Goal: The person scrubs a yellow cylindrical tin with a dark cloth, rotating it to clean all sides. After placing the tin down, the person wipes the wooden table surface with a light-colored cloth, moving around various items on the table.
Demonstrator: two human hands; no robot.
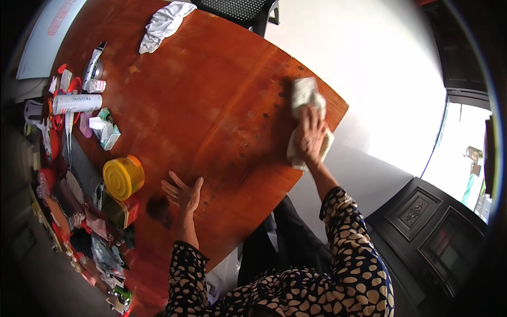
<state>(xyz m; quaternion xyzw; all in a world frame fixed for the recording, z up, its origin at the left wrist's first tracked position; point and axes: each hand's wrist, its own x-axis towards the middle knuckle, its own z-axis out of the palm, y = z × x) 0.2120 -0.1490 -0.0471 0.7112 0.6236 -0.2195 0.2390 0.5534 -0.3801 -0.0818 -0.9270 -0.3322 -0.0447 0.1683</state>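
Observation:
Near the right corner of a reddish-brown wooden table (pixel 190 100), my right hand (pixel 312 133) presses down on a pale, crumpled cloth (pixel 304 92). The cloth sticks out on both sides of the hand, and its lower end reaches the table's edge. My left hand (pixel 184 193) is held over the near part of the table, fingers spread, holding nothing. Closest to it on the left is a round yellow tin (pixel 124 177) with its lid on. Dark spots mark the wood between the two hands.
Clutter lines the table's left side: a tissue box (pixel 110 133), a white cylindrical can (pixel 78 103), a red-and-gold box (pixel 120 210) and several plastic bags. A white cloth (pixel 165 25) lies by the far edge. Beyond stands a black chair (pixel 237 9); a dark carved door (pixel 428 227) is at right.

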